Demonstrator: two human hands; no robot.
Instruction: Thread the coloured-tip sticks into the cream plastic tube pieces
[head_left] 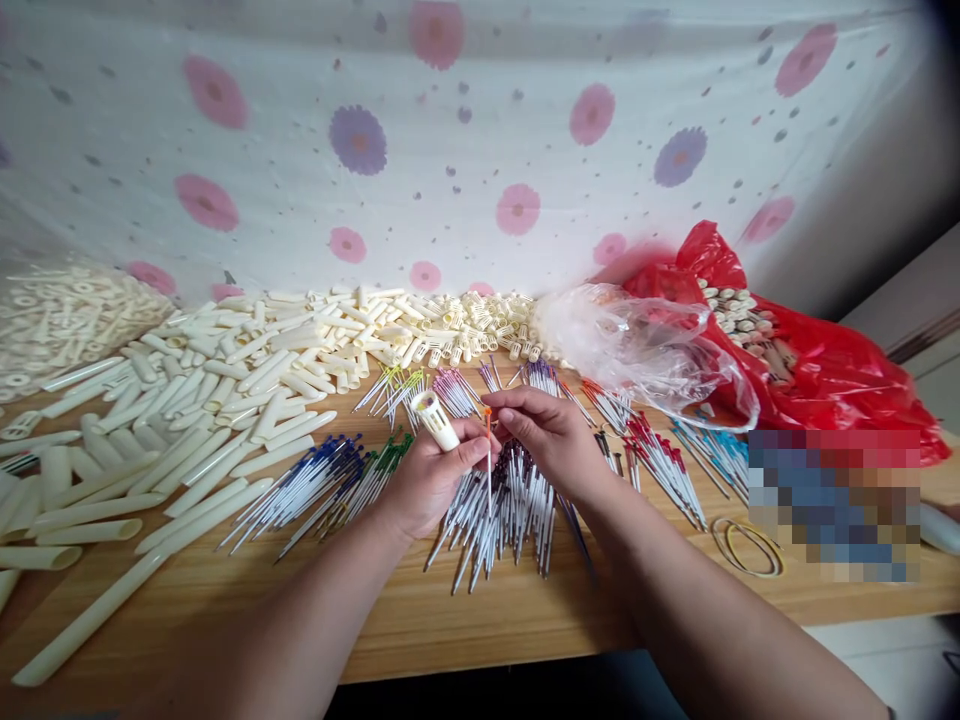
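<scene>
My left hand [435, 475] is closed around a cream slotted pen barrel [435, 420], its slotted, open end tilted up and left. In front of my left thumb, a thin pen refill [489, 470] with a white stem and an orange end stands nearly upright. My right hand [551, 435] pinches it near the orange end with thumb and forefinger. Below both hands lies a pile of dark purple-ended refills [499, 530]. To the left are bundles of blue-ended refills [322, 475] and green-ended ones [386, 460]; red-ended refills [664, 460] lie to the right.
Cream tubes [202, 410] cover the table's left side; slotted cream parts [472, 325] are heaped at the back. A clear bag [637, 340] and a red bag [840, 370] with pale parts lie right. Rubber bands [746, 548] lie near the front edge. A flowered sheet [465, 160] hangs behind.
</scene>
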